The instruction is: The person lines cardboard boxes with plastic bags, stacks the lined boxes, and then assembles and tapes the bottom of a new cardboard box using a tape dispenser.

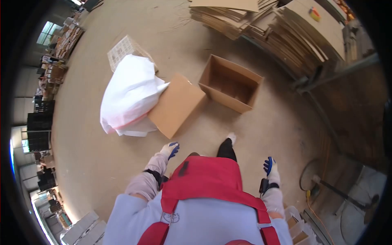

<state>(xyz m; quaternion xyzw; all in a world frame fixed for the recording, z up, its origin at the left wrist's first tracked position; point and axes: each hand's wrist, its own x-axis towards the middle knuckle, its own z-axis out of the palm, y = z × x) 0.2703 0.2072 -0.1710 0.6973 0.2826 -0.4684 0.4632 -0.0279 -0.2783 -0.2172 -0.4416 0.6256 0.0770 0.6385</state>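
Note:
My left hand (pixel 172 150), in a white glove with blue fingers, hangs beside my red apron with nothing in it. Its loosely bent fingers are a little apart, just below a brown cardboard box (pixel 176 105) on the floor. Out to the right, my right hand (pixel 270 165), gloved the same way, is also bare of any object, its fingers apart. A second cardboard box (pixel 228 98) stands ahead with its top open and its inside visible. Against the first box leans a big white sack (pixel 130 92) with a red stripe.
Behind the sack lies a pale plastic crate (pixel 122 49). Stacks of flat cardboard (pixel 294 36) fill the upper right, one bearing a yellow and red tape roll (pixel 314 14). A standing fan (pixel 343 194) and an orange cable (pixel 316 216) are at lower right. Loaded shelves line the far left.

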